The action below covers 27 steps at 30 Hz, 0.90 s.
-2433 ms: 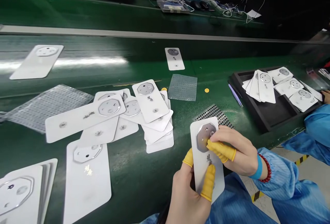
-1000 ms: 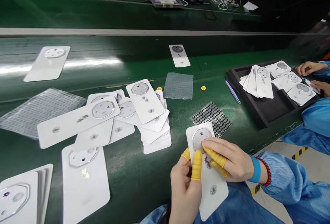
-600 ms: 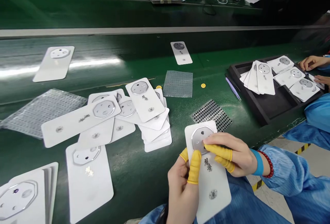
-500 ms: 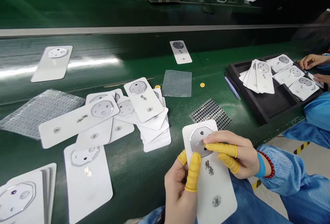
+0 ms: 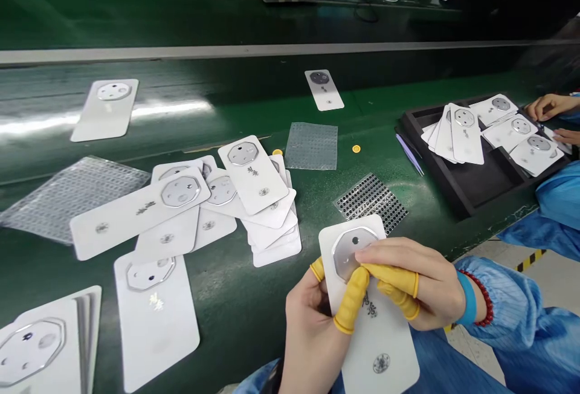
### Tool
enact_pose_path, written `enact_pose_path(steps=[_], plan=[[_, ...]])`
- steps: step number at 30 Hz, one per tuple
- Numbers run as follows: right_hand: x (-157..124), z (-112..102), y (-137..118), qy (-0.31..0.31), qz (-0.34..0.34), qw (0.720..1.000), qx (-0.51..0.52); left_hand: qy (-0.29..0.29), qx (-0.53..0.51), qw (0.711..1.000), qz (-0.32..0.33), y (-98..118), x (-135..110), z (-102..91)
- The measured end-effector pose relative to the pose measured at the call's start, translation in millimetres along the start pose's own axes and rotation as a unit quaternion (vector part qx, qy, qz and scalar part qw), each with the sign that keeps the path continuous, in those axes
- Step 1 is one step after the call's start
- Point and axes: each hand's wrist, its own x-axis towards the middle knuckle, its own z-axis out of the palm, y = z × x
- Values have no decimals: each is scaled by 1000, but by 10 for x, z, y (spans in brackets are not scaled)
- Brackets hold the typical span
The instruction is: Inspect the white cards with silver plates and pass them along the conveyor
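Left hand [image 5: 317, 327] grips a flat white rounded-corner panel [image 5: 385, 342] at the front edge of the green bench [image 5: 240, 315]. Right hand [image 5: 428, 282] in yellow finger cots [image 5: 396, 277]: fingertips [image 5: 368, 254] at the panel's silver octagonal plate [image 5: 345, 251], can't tell if pinching anything. Clear sheet of black dots [image 5: 369, 199] lies just beyond.

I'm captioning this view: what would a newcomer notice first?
Probably the yellow finger covers on the left hand and right hand, both touching a white panel, bottom centre-right. Next come the heap of similar panels left of centre and the black tray at right, holding more.
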Motion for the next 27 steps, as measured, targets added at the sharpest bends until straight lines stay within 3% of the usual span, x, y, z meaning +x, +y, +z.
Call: enact_pose_path(steps=[3,7,13,19,23,27], plan=[[10,-6,-53,27,1,1000,-6,-11,-14,1000,3,26,-5,23],[27,23,-125,84,43,996,8,-13,5,998,57,2,4,16],[31,105,-136,149,97,983,43,-83,76,985,130,-112,149,-115],[-113,215,-109,149,82,983,64,-58,253,945,200,-295,86,-282],[-270,337,-146,172,134,962,166,-14,340,911,232,-412,16,-378],[-348,395,-131,248,223,914,233,-19,325,922,209,-407,32,-377]])
